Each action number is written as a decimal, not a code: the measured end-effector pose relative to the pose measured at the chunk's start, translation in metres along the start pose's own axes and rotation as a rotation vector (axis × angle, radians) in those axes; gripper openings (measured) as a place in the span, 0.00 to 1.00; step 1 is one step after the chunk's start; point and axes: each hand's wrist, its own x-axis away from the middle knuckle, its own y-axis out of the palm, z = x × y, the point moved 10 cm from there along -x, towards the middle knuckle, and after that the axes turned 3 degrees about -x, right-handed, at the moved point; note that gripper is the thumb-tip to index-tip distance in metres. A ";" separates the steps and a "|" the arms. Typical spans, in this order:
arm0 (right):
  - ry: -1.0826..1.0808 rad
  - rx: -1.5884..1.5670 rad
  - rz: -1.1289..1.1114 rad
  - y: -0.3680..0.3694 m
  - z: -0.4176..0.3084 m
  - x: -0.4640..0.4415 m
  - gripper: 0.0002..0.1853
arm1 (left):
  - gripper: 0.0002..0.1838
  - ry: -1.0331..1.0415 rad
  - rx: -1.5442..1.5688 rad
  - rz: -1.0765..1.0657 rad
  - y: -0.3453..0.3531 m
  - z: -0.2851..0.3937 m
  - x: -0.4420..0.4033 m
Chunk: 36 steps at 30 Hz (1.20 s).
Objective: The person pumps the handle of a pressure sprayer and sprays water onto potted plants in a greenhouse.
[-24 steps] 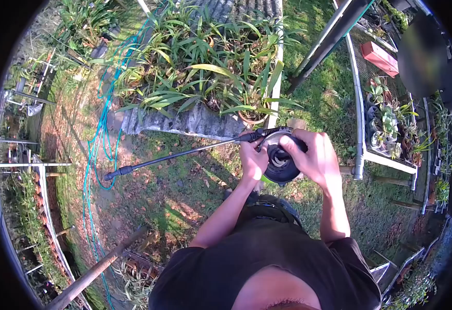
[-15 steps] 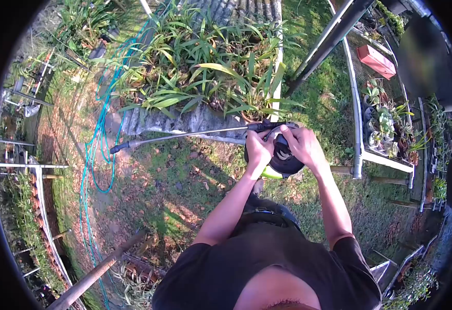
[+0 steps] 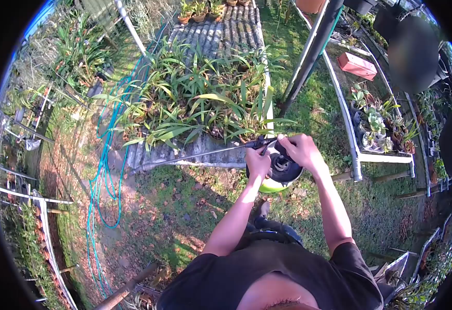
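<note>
A garden sprayer's thin metal spray wand (image 3: pixel 200 154) reaches out leftward from my hands, its blurred tip by the near left corner of the corrugated bench. My left hand (image 3: pixel 258 166) is closed around the wand's black handle at its lower side. My right hand (image 3: pixel 302 153) is closed at the handle's right end, the thumb on top; its other fingers are partly hidden. Just below both hands is the sprayer tank (image 3: pixel 273 185), lime green with a black top. Long-leaved potted plants (image 3: pixel 200 98) crowd the bench beyond the wand.
The corrugated bench (image 3: pixel 184 151) lies ahead. A teal hose (image 3: pixel 104 175) trails along the ground at left. A dark post (image 3: pixel 308 57) rises at right, beside a framed bench (image 3: pixel 351 126) bearing plants and a reddish planter (image 3: pixel 357 66). A wooden pole (image 3: pixel 133 287) stands at lower left.
The view has tilted up, showing more of the bench and small pots at its far end. The wand's tip has swung, so the wand slants more. Both hands keep their hold.
</note>
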 end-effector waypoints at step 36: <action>0.004 0.165 0.136 0.015 -0.029 -0.071 0.25 | 0.22 0.008 -0.077 0.062 -0.026 0.020 -0.050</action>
